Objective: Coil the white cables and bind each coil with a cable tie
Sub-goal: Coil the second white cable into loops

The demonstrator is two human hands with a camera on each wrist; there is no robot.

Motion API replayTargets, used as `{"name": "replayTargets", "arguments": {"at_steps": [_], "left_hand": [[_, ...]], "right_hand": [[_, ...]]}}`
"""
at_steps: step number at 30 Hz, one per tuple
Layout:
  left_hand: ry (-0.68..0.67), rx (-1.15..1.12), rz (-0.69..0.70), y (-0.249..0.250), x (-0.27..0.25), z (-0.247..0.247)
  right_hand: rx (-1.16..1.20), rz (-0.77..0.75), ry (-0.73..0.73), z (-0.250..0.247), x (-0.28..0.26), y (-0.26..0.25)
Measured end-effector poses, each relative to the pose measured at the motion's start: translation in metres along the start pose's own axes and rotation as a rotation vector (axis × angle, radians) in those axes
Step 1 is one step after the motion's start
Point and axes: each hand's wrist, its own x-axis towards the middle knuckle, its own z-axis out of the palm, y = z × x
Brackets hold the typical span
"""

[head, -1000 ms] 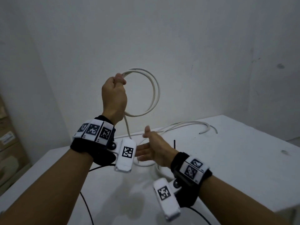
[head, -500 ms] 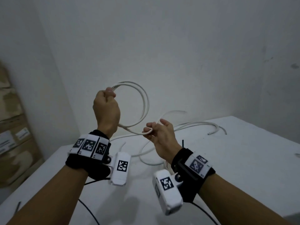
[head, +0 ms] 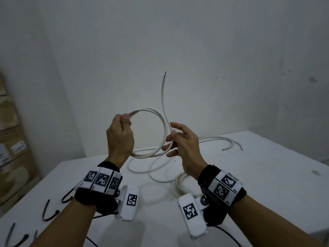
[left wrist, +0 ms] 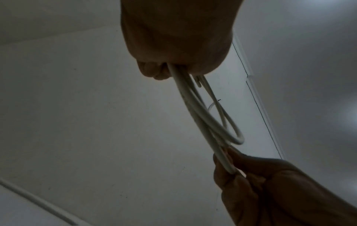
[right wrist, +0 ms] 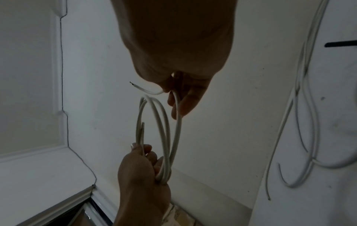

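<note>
Bench (head: 267,175): loose cables (head: 213,139) at 12–1 o'clock, ties (head: 49,211) at 8. Coil (head: 160,122) held in the air above the bench's middle. Left hand (head: 120,138) fisted on the coil at its 9 o'clock. Right hand (head: 185,141) pinches strands at 4, other fingers loose. Free end (head: 162,90) points to 12.
</note>
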Motion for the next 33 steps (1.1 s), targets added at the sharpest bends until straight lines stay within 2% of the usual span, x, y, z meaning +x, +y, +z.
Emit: {"name": "replayTargets", "arguments": {"at_steps": [9,12,17,23,29,33], "left_hand": [[-0.099,0.032,0.024,-0.002,-0.011,0.004],[-0.138,0.066,0.059,-0.005,-0.011,0.004],[-0.218,0.126,0.136,-0.009,-0.016,0.009],[-0.247,0.107,0.136,-0.013,-0.02,0.015],[-0.275,0.1,0.151,-0.016,-0.024,0.019],[-0.268,0.096,0.153,-0.018,-0.025,0.021]], "right_hand": [[-0.103,-0.037,-0.023,0.004,-0.001,-0.002],[-0.17,-0.064,-0.024,0.001,-0.001,-0.002],[-0.243,-0.022,-0.045,-0.001,0.001,-0.003],[-0.305,-0.128,-0.004,-0.001,-0.002,0.004],[-0.146,0.009,0.066,-0.002,0.002,0.007],[-0.108,0.083,0.062,-0.001,0.002,0.002]]}}
